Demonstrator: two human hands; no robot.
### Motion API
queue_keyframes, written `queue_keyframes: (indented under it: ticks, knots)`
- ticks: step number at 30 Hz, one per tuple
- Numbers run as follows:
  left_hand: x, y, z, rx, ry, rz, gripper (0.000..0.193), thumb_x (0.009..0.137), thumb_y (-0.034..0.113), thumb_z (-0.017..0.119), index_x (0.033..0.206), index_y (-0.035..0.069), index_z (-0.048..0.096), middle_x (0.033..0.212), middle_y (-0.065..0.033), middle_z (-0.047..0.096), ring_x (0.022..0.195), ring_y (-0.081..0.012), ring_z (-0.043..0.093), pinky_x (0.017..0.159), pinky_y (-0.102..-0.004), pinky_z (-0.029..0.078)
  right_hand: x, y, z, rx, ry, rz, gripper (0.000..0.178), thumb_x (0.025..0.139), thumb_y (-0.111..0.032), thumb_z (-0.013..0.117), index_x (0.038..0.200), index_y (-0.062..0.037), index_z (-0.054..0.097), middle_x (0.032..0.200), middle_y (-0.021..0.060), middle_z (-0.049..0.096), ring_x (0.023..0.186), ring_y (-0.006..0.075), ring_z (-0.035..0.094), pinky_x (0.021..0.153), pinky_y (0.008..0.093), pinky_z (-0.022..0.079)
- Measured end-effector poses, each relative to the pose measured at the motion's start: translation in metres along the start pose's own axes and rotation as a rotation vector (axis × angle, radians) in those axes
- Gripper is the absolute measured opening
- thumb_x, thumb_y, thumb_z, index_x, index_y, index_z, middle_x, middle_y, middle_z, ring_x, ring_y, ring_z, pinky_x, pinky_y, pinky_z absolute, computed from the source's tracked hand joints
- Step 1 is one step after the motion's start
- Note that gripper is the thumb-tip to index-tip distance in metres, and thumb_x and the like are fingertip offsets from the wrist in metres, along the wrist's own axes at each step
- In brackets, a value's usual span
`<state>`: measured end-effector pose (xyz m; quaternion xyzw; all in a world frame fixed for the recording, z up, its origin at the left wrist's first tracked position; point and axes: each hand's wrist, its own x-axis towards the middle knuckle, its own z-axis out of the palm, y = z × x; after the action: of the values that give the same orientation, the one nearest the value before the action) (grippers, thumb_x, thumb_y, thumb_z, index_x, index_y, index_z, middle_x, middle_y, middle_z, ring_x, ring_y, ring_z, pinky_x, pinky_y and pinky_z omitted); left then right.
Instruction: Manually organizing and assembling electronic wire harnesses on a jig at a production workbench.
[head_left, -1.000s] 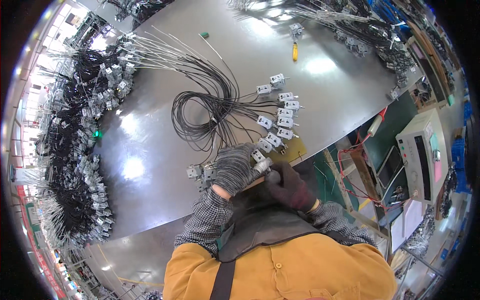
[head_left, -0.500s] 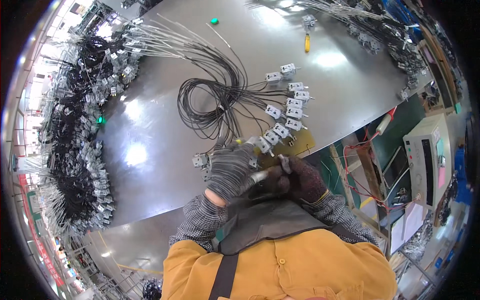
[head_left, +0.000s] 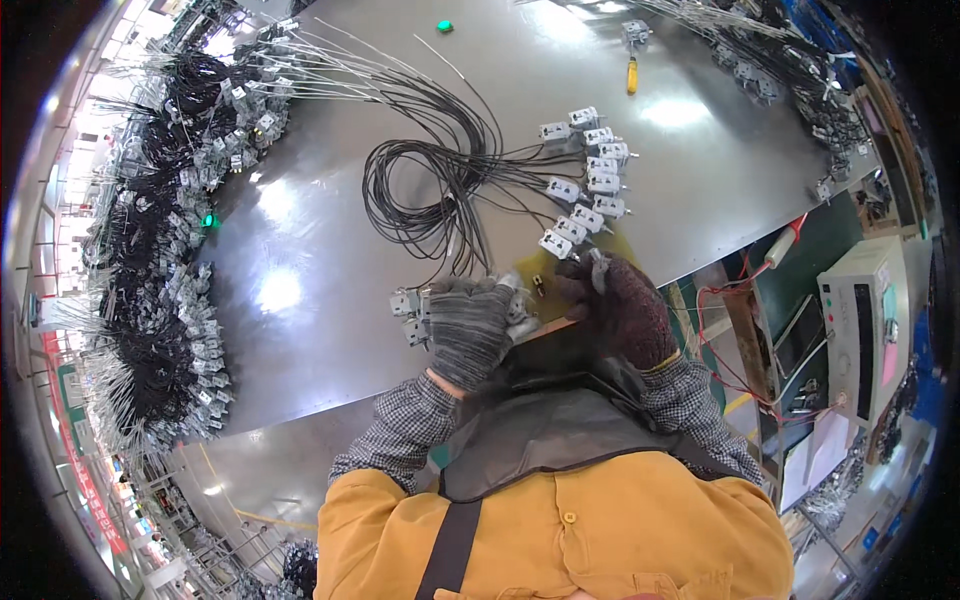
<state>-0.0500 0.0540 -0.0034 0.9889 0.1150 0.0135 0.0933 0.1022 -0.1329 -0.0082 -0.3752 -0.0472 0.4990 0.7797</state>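
Observation:
My left hand (head_left: 470,328), in a grey striped glove, is closed around a small silvery metal mechanism (head_left: 520,312) that shows at its fingertips. Two similar metal units (head_left: 407,315) with black cables lie against its outer side. To the right, my right hand (head_left: 628,315) in a dark maroon glove has its fingers curled beside a yellow mat (head_left: 620,246). A small grey piece (head_left: 598,270) shows at those fingers; its kind is unclear. On the mat, between the hands, is a tiny brass-coloured part (head_left: 538,285). Beyond, several metal mechanisms (head_left: 603,183) form a curved row.
A loop of black cables (head_left: 375,190) joins the row on the metal table (head_left: 320,350). Piles of cabled units (head_left: 150,290) line the left edge. A yellow-handled screwdriver (head_left: 632,76) lies far right. A beige box-shaped device (head_left: 865,320) with red wires stands to the right.
My right hand has moved up and away from my left, toward the row of units. My left hand has shifted slightly, showing more of its metal piece. The view has shifted a little.

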Motion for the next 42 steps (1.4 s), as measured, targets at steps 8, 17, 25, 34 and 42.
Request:
queue_keyframes:
  ticks: [8,17,25,34,42]
  knots:
    - [0.033,-0.002,0.012,-0.477,0.224,-0.039,0.053,0.084,0.047,0.081,0.116,0.006,0.072,0.088,-0.0106,0.071,0.086,-0.0329,0.067,0.085,-0.046,0.05,0.019,0.002,-0.011,-0.108,0.055,-0.133,0.042,0.108,-0.034,0.054,0.132,-0.0004,0.058,0.118,0.0126,0.067,0.102,0.0212,0.064,0.087,0.0376,0.055]
    - [0.05,0.003,-0.002,-0.377,-0.021,0.085,0.051,0.088,0.048,0.076,0.119,0.008,0.072,0.092,-0.0105,0.073,0.087,-0.0315,0.068,0.092,-0.0459,0.047,0.006,0.0,-0.009,-0.766,0.201,-0.239,0.029,0.105,-0.025,0.06,0.12,-0.0001,0.065,0.09,0.0045,0.068,0.078,0.0137,0.063,0.072,0.0287,0.053]
    - [0.046,0.004,-0.009,-0.211,-0.092,0.095,0.044,0.093,0.046,0.071,0.117,0.009,0.073,0.093,-0.013,0.073,0.093,-0.0337,0.068,0.097,-0.0497,0.046,-0.031,0.005,-0.015,-1.141,0.109,-0.322,0.018,0.097,-0.012,0.071,0.113,-0.0046,0.069,0.089,0.0081,0.068,0.077,0.0141,0.063,0.071,0.0308,0.052]
    - [0.06,0.002,-0.011,-0.481,0.055,0.076,0.046,0.095,0.045,0.07,0.118,0.005,0.073,0.094,-0.0143,0.073,0.092,-0.0334,0.07,0.089,-0.0453,0.05,-0.013,0.03,0.0,-1.284,0.14,-0.653,0.029,0.088,-0.008,0.079,0.114,-0.0042,0.065,0.1,0.0133,0.065,0.086,0.0261,0.066,0.075,0.037,0.052]
    - [0.056,-0.004,-0.011,-0.477,-0.037,0.106,0.048,0.094,0.047,0.071,0.117,0.005,0.073,0.094,-0.0127,0.074,0.092,-0.0321,0.069,0.091,-0.0442,0.048,-0.034,0.041,0.002,-0.077,0.116,0.308,0.028,0.102,-0.02,0.066,0.125,-0.0024,0.064,0.108,0.0059,0.067,0.082,0.0185,0.064,0.074,0.0294,0.053]
